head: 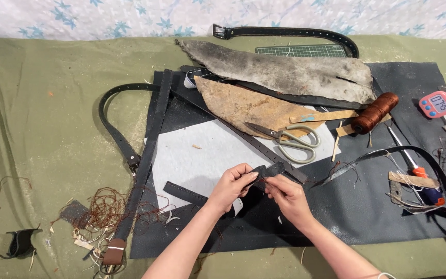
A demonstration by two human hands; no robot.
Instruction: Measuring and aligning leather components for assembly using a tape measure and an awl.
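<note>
My left hand (232, 184) and my right hand (286, 195) meet over the middle of the work surface. Both pinch a short black leather strap piece (265, 171) between thumb and fingers, holding it just above a large black leather sheet (367, 212). A brown thread runs from the strap piece off to the right. Below my left hand another black strap strip (184, 192) lies flat on a white felt sheet (202, 155).
Scissors (290, 138) lie beyond my hands, by a brown thread spool (373, 112) and rough hide pieces (280, 70). Long black belts (114, 129) run left and across the top. A pink timer (436, 104), tools and strap scraps sit right; tangled thread (104, 206) lies left.
</note>
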